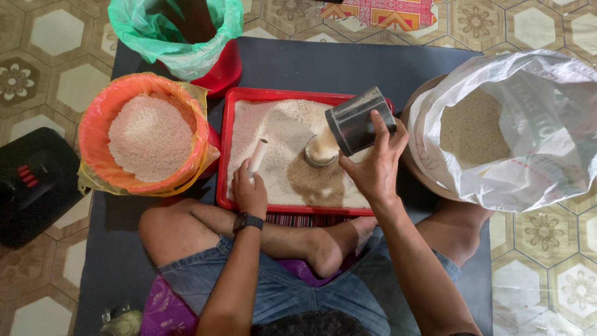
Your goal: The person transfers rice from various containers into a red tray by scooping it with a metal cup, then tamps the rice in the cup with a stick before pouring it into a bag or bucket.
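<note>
R hand: fingers closed round a dark cylindrical metal can, tipped mouth-down toward a small round metal cup that stands in the grain inside the red rectangular plastic tray. White rice is running from can to cup; cup looks full or nearly so.

L hand: fingers wrapped narrow round a short white plastic tube, held upright-ish, its top end pointing away from me. Hand rests at the tray's near edge, close beside the cup but not touching it.

Risks, as I judge them:
- Overfill. Can tilt is steep; if I don't right it, grain heaps over the cup rim and the measure is off.
- Cup tip. It sits on loose grain, not a hard base; a knock from the can lip or tube would topple it.
- Spill over tray wall. Low risk, since the cup stands well inside.
- Mixing. Orange-lined basin of rice sits just beside the tray on the L, white sack of rice on the R; stray grain could cross over.
</note>
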